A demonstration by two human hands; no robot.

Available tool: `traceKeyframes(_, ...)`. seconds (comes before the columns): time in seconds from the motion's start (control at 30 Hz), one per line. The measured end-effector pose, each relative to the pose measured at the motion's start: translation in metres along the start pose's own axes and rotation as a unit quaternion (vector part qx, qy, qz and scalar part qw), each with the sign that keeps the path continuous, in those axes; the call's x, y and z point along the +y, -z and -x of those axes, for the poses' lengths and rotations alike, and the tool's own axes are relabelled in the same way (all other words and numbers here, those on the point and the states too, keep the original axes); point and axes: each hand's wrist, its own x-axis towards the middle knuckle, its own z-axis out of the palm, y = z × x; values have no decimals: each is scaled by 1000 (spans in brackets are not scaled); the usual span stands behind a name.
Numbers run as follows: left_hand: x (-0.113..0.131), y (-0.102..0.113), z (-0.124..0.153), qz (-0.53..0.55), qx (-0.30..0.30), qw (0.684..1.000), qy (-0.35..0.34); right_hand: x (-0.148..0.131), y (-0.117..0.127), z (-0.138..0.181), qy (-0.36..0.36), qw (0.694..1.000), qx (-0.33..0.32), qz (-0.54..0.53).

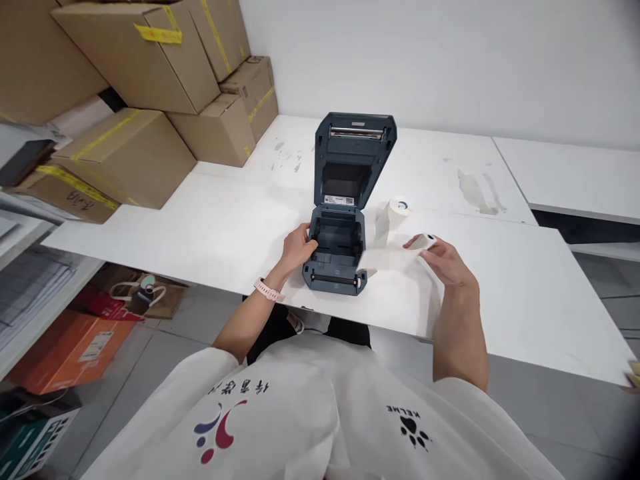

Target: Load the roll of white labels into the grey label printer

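1 printer [336, 260], on white table [240, 220], lid [356, 151] raised, presumably for access; left hand [298, 249] clasps its side, seemingly to steady it. 1 paper roll [423, 242], pinched in right hand [445, 261], strip [393, 259] extending to printer's right edge.

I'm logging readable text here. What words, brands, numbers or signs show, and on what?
"KELME", upside down, with a paw mark: white shirt.
Chinese characters, same shirt: upside down, not surely readable.
Printer label: too small.
Orange box label: too small.
Cardboard box: handwriting unclear.
Green box: lettering cut off, unreadable.
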Motion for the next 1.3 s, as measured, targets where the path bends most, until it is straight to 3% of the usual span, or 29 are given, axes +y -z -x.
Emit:
traceKeyframes(0.1, -10, -8, -3, 60, 21, 998, 8, -40, -12, 8, 82, 996, -33, -18)
traceKeyframes(0.17, -15, -13, -5, 97, 33, 995, 10, -75, -34, 2, 120, 984, -129, 39)
traceKeyframes(0.23, -18, -16, -6, 116, 37, 993, 9, -104, -66, -14, 140, 951, -219, 166)
traceKeyframes(0.33, -19, -18, -6, 116, 40, 992, 12, -122, -125, -46, 159, 870, -219, 413)
traceKeyframes(0.4, -19, -18, -6, 112, 43, 993, 16, -117, -160, -64, 145, 786, -199, 567)
traceKeyframes(0.47, -19, -19, -6, 115, 45, 992, 16, -105, -185, -75, 131, 731, -198, 640)
traceKeyframes(0.5, -19, -19, -7, 118, 44, 992, 14, -100, -192, -77, 127, 721, -203, 650)
traceKeyframes(0.63, -20, -19, -6, 124, 41, 991, 13, -94, -190, -62, 131, 732, -195, 640)
traceKeyframes(0.8, -22, -21, -1, 151, 22, 988, 28, -88, -174, 3, 211, 800, -115, 550)
traceKeyframes(0.97, -24, -26, -4, 240, 4, 970, 23, -56, -187, 60, 248, 823, -24, 511)
traceKeyframes(1.1, -21, -24, -6, 275, -31, 960, 41, -46, -196, 70, 251, 828, 9, 501)
traceKeyframes(1.3, -19, -22, -5, 276, -33, 959, 49, -47, -193, 69, 248, 841, 6, 481)
